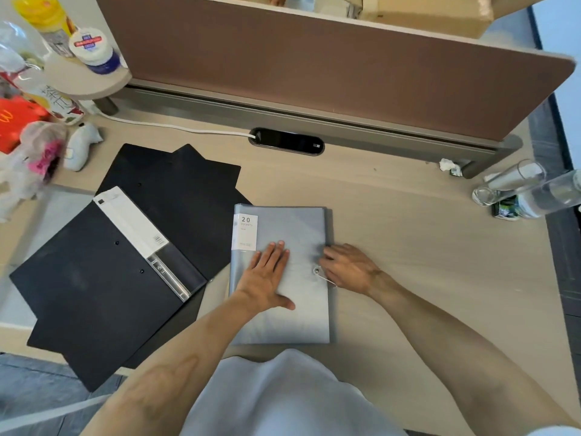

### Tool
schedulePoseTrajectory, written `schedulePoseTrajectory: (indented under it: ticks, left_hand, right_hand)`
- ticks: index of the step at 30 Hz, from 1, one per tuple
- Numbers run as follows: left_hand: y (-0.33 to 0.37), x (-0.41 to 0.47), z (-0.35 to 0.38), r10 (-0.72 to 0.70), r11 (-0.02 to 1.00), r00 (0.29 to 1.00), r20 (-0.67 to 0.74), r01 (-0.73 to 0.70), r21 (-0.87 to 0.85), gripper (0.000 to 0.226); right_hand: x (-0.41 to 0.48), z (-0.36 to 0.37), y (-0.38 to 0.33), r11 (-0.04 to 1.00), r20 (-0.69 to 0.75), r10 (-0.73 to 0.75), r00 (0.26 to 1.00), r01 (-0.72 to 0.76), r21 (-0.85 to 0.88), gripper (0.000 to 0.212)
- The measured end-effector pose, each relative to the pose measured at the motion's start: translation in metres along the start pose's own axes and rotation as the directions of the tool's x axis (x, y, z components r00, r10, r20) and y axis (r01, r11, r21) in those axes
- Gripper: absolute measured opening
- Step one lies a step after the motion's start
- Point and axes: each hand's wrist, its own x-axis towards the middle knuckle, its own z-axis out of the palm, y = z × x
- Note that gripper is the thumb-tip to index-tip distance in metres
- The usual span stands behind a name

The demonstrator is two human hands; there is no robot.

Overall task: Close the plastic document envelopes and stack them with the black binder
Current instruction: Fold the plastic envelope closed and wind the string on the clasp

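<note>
Shirt point(283, 394) fills the lower edge. Beyond it, 1 grey envelope point(301, 309) lies flat on the desk point(424, 231), just right of the open black binder point(94, 278). Left hand point(267, 275) presses the cover, fingers straight. Right hand point(349, 269) curls at the envelope's right edge beside the button point(316, 271) and string point(328, 281); whether it pinches the string cannot be told. Good practice: keep the cover pinned flat while winding string around button. Right fingertips are hidden; no second envelope is discernible.
</note>
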Motion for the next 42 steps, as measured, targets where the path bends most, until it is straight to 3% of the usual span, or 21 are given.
schedulePoseTrajectory:
  ticks: [4,8,10,13,17,24,28,32,36,39,42]
  left_hand:
    - [0.003,-0.001,-0.002,-0.004,1.000,1.000,0.009,0.004,0.018,0.124]
    - [0.005,-0.001,-0.004,-0.013,1.000,1.000,0.017,0.013,0.023,0.124]
    - [0.005,-0.001,-0.004,-0.016,1.000,1.000,0.024,0.015,0.019,0.123]
    - [0.005,-0.002,-0.005,-0.014,1.000,1.000,0.027,0.014,0.016,0.122]
    - [0.004,-0.002,-0.004,-0.011,1.000,0.999,0.030,0.010,0.015,0.122]
    - [0.005,0.000,-0.002,-0.013,0.999,0.999,0.035,0.012,0.038,0.122]
    - [0.005,0.000,-0.001,-0.021,0.999,0.999,0.033,0.020,0.031,0.122]
    - [0.005,0.001,-0.001,-0.020,0.999,0.999,0.042,0.018,0.038,0.121]
    - [0.006,0.001,-0.002,-0.018,0.999,0.999,0.042,0.017,0.036,0.122]
    - [0.005,0.000,-0.002,-0.019,0.999,0.999,0.033,0.018,0.029,0.122]
    - [0.005,0.000,-0.001,-0.018,1.000,1.000,0.013,0.018,0.019,0.122]
  right_hand:
    - [-0.007,0.003,0.001,0.998,-0.044,-0.047,0.998,0.045,-0.039,0.023]
    - [-0.009,0.001,0.001,0.994,-0.068,-0.080,0.994,0.075,-0.078,0.010]
    - [-0.008,0.000,0.001,0.998,-0.099,-0.048,0.994,0.043,-0.048,0.018]
    - [-0.010,-0.001,-0.002,0.993,-0.095,-0.082,0.992,0.073,-0.090,0.010]
    - [-0.014,0.004,0.000,0.969,-0.084,-0.197,0.977,0.181,-0.168,0.028]
    - [-0.011,0.004,-0.005,0.944,-0.065,-0.258,0.964,0.237,-0.228,0.032]
    - [-0.009,0.012,-0.009,0.982,-0.057,-0.115,0.992,0.105,-0.158,0.027]
    - [-0.013,0.012,-0.017,0.976,-0.080,0.120,0.990,-0.102,0.193,0.005]
    - [-0.013,0.013,-0.020,0.723,0.095,0.448,0.889,-0.422,0.547,0.006]
    - [-0.011,0.014,-0.023,0.536,0.180,0.568,0.803,-0.527,0.660,0.008]
    - [-0.010,0.013,-0.027,0.511,0.182,0.607,0.773,-0.555,0.656,0.010]
